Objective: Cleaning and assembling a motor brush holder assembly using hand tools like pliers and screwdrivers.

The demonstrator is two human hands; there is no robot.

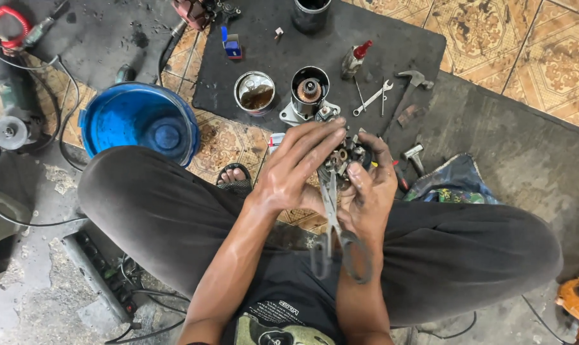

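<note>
- Centre of the frame, over your crossed legs: your right hand [366, 188] cups a small, dark, greasy motor part [340, 156], fingers curled closed around its underside, thumb along its near edge.
- Your left hand [299, 169] lies over the same part from the left, fingers extended and fanned across its top, fingertips touching the metal rather than closing round it.
- A pair of scissors [337, 236] hangs downward from the part, handles toward your lap; which hand bears them is hard to tell, as the blades vanish among your fingers.
- To do this step well, by the look of it, keep the cupping hand steady as the support and let only the upper fingertips work; the part is small and oily, so a slip seems the likely risk.
- Keep the blades pointed away from your palm while they sit that close.
- On the black mat [423, 45] at upper centre: a cylindrical motor housing [309, 92], an open tin [254, 92], a spanner [372, 99] and a hammer [411, 86].
- A blue bucket [139, 121] stands at upper left, on the floor.
</note>
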